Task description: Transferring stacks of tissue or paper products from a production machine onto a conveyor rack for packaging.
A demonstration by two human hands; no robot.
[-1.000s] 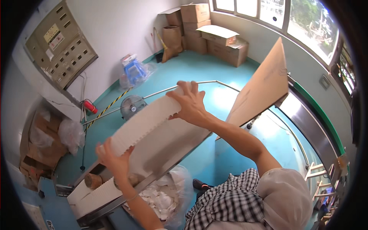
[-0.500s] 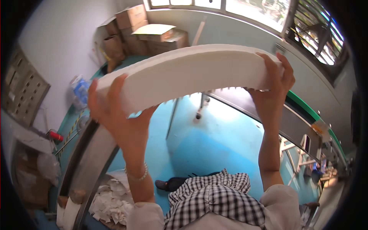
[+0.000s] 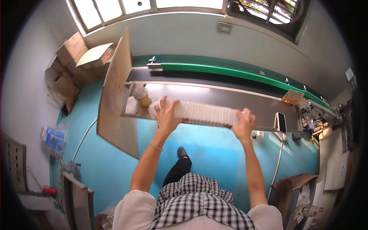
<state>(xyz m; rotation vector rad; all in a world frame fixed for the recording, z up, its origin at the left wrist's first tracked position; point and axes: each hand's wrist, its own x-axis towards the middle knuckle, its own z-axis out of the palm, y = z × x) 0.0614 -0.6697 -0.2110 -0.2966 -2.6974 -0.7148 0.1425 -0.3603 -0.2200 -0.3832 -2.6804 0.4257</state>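
Observation:
A long row of thin white pieces [image 3: 205, 112], pressed together like a stack on its side, spans between my two hands. My left hand [image 3: 166, 117] grips its left end, and my right hand [image 3: 243, 124] closes on the right end. What exactly the pieces are, I cannot make out. The row is over the near edge of a metal worktable [image 3: 264, 109]; whether it rests there or hangs just above is unclear. Left of my left hand stands a jar with yellowish contents [image 3: 143, 98], beside a small white block [image 3: 131, 105].
A conveyor with a dark belt and green rail [image 3: 222, 70] runs behind the worktable. A cardboard panel [image 3: 111, 103] stands at its left end. On the right, a phone [image 3: 281, 122] sits at the edge. Cardboard boxes [image 3: 73, 50] are piled in the far left corner.
My view has turned right toward the worktable. Both hands have carried the white row away from my body to the table edge; it was arched and is now straighter.

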